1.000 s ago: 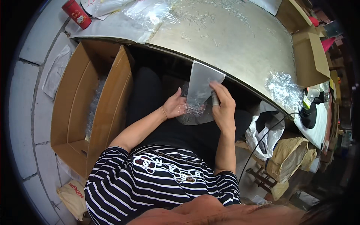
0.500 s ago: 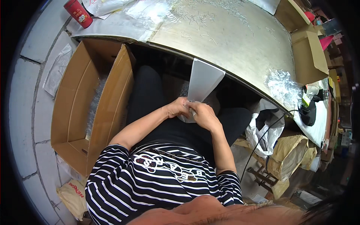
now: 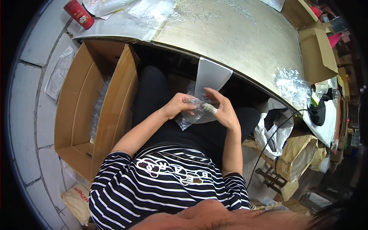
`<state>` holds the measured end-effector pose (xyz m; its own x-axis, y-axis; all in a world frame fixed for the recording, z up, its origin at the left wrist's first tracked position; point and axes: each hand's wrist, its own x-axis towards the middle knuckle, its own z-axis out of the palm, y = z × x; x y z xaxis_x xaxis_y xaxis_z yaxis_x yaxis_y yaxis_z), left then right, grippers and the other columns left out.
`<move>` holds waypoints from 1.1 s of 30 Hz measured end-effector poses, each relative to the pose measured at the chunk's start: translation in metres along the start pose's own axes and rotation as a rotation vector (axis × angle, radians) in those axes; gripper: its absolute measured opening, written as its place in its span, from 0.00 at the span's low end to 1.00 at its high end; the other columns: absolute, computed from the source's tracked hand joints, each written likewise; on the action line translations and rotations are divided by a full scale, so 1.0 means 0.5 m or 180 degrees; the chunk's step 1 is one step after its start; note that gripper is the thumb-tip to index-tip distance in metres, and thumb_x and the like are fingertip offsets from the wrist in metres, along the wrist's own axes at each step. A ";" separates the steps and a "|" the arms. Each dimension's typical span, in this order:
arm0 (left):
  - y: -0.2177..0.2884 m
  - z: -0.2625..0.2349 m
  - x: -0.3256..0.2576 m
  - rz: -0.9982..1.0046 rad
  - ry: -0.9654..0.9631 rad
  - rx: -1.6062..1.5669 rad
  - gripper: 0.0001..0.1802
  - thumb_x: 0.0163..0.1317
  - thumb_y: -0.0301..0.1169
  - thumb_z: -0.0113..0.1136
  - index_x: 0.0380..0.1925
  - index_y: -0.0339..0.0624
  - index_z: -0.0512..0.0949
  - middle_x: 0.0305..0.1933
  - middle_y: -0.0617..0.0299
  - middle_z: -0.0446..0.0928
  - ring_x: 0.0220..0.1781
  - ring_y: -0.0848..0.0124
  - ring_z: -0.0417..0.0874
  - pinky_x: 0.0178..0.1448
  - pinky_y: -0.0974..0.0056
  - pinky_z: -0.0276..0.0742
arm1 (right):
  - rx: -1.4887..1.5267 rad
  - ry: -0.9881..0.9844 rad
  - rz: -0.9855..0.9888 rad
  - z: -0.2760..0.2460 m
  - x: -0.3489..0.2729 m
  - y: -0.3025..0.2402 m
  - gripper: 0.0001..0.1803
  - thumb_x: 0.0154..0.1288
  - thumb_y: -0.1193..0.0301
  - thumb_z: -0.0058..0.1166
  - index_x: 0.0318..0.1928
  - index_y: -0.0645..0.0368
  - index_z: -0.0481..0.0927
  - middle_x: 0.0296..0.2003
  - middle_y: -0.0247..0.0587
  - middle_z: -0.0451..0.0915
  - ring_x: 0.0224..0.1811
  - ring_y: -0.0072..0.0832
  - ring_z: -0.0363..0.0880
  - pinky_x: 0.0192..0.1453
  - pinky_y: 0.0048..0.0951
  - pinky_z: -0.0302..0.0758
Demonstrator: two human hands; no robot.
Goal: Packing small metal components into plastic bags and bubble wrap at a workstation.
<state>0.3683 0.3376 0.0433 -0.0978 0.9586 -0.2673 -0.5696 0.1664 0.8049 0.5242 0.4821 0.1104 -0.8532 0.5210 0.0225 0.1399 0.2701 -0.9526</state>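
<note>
Over my lap, my left hand [image 3: 178, 107] pinches a crinkled clear plastic bag [image 3: 188, 119] between thumb and fingers. What the bag holds, if anything, I cannot make out. On its other side is my right hand [image 3: 226, 111], fingers spread and a pale wrap round the thumb. That thumb is up against the bag's edge; whether it touches cannot be told. Just beyond the hands, a pale grey flat panel [image 3: 213, 78] slopes from the table edge down toward my lap.
A tall open cardboard box [image 3: 115, 99] with clear plastic inside stands at my left. Thin wire-like pieces lie scattered on the metal-topped table [image 3: 237, 50], with a clear plastic heap [image 3: 292, 85] near its right edge. A red can [image 3: 79, 14] stands far left. A black cable hangs at right.
My hands have come apart from their close clasp. The right one has moved right and its fingers have spread. More of the clear plastic bag now shows between them.
</note>
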 end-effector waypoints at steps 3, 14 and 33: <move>-0.004 0.003 0.008 0.0012 -0.0034 0.0115 0.12 0.63 0.27 0.62 0.45 0.34 0.81 0.40 0.61 0.83 0.39 0.74 0.83 0.42 0.70 0.84 | -0.0945 -0.0235 -0.0006 0.023 0.024 -0.007 0.13 0.56 0.73 0.65 0.41 0.65 0.83 0.36 0.40 0.83 0.39 0.28 0.82 0.44 0.31 0.76; 0.029 0.006 0.005 0.0046 -0.0407 0.0290 0.16 0.60 0.26 0.66 0.47 0.31 0.79 0.43 0.60 0.82 0.46 0.74 0.81 0.55 0.68 0.76 | 0.0291 0.0380 -0.0190 -0.001 0.077 -0.054 0.03 0.60 0.80 0.60 0.34 0.65 0.79 0.26 0.27 0.77 0.27 0.13 0.70 0.32 0.18 0.68; 0.039 -0.024 -0.027 -0.0102 0.0250 0.0850 0.04 0.60 0.23 0.62 0.27 0.36 0.79 0.23 0.66 0.77 0.23 0.80 0.77 0.29 0.74 0.73 | 0.0567 0.1277 -0.0948 -0.283 0.150 -0.041 0.02 0.63 0.76 0.59 0.35 0.62 0.79 0.30 0.34 0.79 0.32 0.23 0.76 0.34 0.18 0.72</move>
<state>0.3490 0.3250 0.0561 -0.1521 0.9327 -0.3269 -0.3393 0.2614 0.9036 0.5283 0.6302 0.1744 -0.5787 0.7211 0.3809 -0.1965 0.3300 -0.9233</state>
